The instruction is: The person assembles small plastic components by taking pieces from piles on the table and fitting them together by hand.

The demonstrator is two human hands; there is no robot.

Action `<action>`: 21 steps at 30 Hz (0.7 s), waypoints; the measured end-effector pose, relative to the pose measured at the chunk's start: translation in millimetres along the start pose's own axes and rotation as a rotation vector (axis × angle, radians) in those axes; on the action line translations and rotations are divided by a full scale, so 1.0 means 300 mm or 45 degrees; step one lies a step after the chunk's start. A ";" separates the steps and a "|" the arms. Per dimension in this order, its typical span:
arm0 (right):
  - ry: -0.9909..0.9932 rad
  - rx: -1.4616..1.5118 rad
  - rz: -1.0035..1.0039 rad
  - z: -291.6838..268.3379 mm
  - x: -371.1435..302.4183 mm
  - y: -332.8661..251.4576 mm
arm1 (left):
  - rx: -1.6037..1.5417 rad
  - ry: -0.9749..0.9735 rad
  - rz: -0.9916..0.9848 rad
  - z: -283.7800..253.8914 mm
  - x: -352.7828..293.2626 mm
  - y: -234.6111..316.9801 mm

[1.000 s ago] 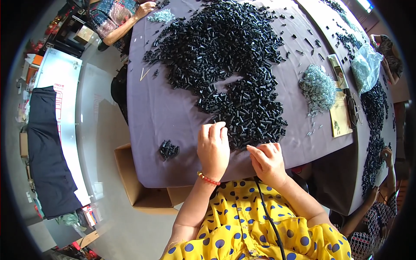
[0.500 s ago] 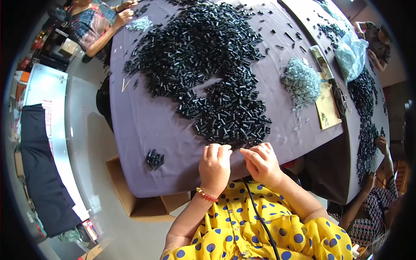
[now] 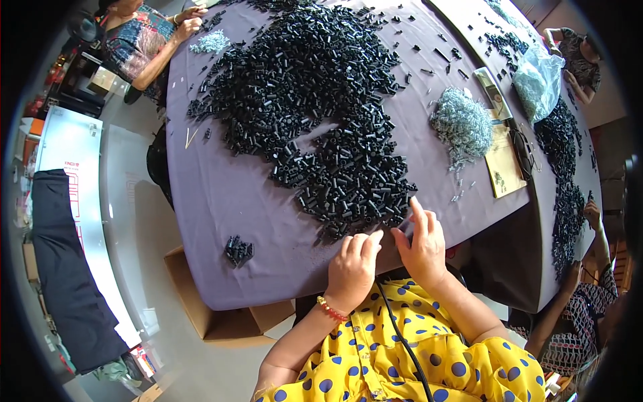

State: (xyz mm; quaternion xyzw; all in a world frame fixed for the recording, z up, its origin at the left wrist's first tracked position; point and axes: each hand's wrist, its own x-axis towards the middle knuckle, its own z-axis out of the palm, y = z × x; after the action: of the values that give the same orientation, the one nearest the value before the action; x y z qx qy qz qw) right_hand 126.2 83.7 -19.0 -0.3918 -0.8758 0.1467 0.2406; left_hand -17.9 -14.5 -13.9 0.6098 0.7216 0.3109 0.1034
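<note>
A large heap of short black plastic tubes (image 3: 321, 114) spreads over the grey-purple cloth of the table (image 3: 214, 181). At the heap's near edge, my left hand (image 3: 353, 271) is closed, fingers bent together; whatever they may hold is hidden. My right hand (image 3: 424, 249) is just to the right of it, with thumb and index finger apart. That index finger reaches to the heap's lower right edge, and no tube shows in its grasp. A small separate pile of black pieces (image 3: 238, 251) lies to the left. Further right sits a mound of small clear, bluish pieces (image 3: 462, 124).
A yellow pad (image 3: 506, 161) and dark-framed glasses (image 3: 521, 151) lie at the table's right edge. Below the near left edge stands an open cardboard box (image 3: 221, 321). Co-workers sit at far left and along the right table, beside a translucent plastic bag (image 3: 538, 80).
My left hand has shifted right and slightly nearer me. The right hand has opened from a pinch, its index finger stretching out to the heap. The view has shifted slightly.
</note>
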 end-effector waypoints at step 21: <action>0.153 0.204 -0.053 0.049 0.221 -0.019 | 0.048 0.078 -0.204 -0.073 0.061 -0.038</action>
State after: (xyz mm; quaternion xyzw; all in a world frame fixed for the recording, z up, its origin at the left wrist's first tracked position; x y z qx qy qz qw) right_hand 76.5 129.2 -8.5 -0.3611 -0.8532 0.1877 0.3261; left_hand -43.1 -5.1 0.9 0.5421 0.7766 0.3067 0.0943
